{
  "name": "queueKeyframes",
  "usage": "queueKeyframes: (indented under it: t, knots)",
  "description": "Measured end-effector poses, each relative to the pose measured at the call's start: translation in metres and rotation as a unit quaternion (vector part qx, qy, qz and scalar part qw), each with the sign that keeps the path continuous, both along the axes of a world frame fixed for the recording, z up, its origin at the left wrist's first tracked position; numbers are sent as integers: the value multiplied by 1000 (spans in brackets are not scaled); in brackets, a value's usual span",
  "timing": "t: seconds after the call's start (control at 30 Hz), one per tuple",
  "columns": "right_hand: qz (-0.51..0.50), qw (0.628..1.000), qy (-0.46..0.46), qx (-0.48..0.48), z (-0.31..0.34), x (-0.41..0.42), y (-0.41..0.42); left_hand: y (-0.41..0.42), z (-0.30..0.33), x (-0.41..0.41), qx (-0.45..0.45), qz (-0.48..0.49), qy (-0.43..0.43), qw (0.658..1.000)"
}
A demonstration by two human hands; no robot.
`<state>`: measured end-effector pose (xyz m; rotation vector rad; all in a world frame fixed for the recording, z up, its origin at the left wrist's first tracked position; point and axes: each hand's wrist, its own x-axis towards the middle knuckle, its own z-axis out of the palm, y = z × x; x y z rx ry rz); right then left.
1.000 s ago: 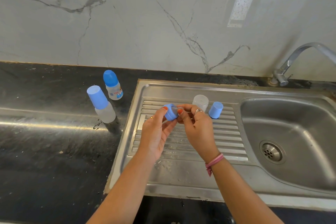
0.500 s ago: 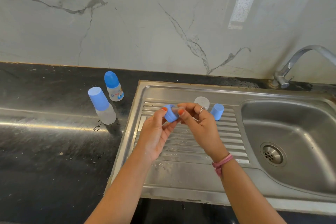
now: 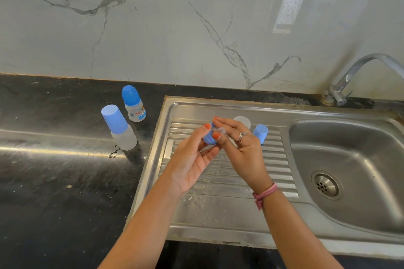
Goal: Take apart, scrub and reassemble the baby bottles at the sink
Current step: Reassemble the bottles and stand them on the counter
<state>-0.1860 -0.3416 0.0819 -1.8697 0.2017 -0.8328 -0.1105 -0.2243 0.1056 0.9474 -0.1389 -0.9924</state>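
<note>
Over the steel drainboard [image 3: 218,205] my left hand [image 3: 192,157] holds a blue screw ring [image 3: 208,138] between thumb and fingers. My right hand [image 3: 240,148] pinches a clear teat [image 3: 218,130] at the ring's opening. Behind my right hand an open clear bottle body [image 3: 242,120] stands on the drainboard, partly hidden, with a blue cap [image 3: 260,133] beside it. Two assembled baby bottles with blue caps stand on the black counter: a plain one [image 3: 121,130] and a printed one [image 3: 133,103] farther back.
The sink basin [image 3: 349,170] with its drain [image 3: 325,184] lies to the right, and the tap [image 3: 358,74] rises at the back right. The black counter [image 3: 54,170] stretches left, with water drops near the plain bottle. A marble wall backs everything.
My hands have stayed together over the drainboard. My right fingers have spread and turned at the ring's opening, and the teat shows more between them.
</note>
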Motion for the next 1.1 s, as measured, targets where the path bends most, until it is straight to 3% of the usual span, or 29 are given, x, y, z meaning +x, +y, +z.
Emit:
queueKeyframes:
  t: [0.1,0.33,0.47,0.7,1.1]
  knots:
    - [-25,998,-33,-39,1,0,2,-4,3,-3,17,7,-19,1000]
    - [-82,982,-74,-154,0,1,4,-7,8,-6,-27,23,46,998]
    - [-118,972,-69,-191,-3,1,2,-12,11,-11,19,50,6,999]
    - [-166,965,-42,-198,-3,3,2,-19,8,-15,76,73,-35,994]
    - [-223,962,6,-157,0,9,4,-24,9,-20,51,74,-25,996]
